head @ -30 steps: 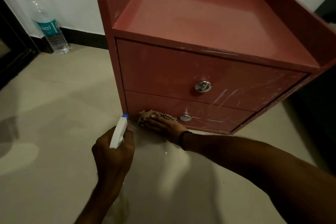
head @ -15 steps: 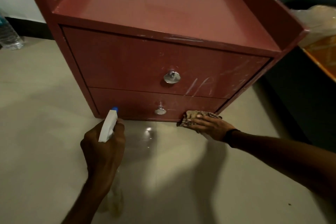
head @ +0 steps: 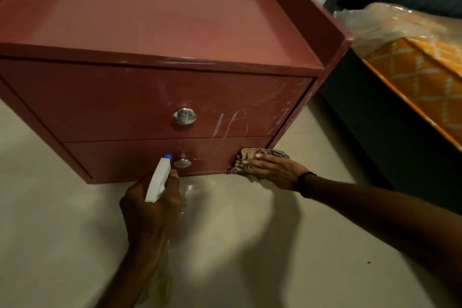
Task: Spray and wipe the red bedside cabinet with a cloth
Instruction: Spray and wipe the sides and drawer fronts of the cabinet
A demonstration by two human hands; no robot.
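Note:
The red bedside cabinet stands on the floor with two drawers, each with a round silver knob; white smears mark the right of both drawer fronts. My right hand presses a patterned brown cloth flat against the lower drawer's bottom right corner. My left hand grips a spray bottle with a white head and blue nozzle, held just in front of the lower drawer, left of its knob. The bottle's clear body is mostly hidden below my wrist.
A bed with an orange patterned mattress under clear plastic stands on a dark frame to the right, close to the cabinet's side. Beige tiled floor spreads in front and to the left. A white wall rises behind.
My right hand slid the cloth along the bottom drawer from its left end to its right corner. The view shifted right, so the water bottle by the wall left the frame.

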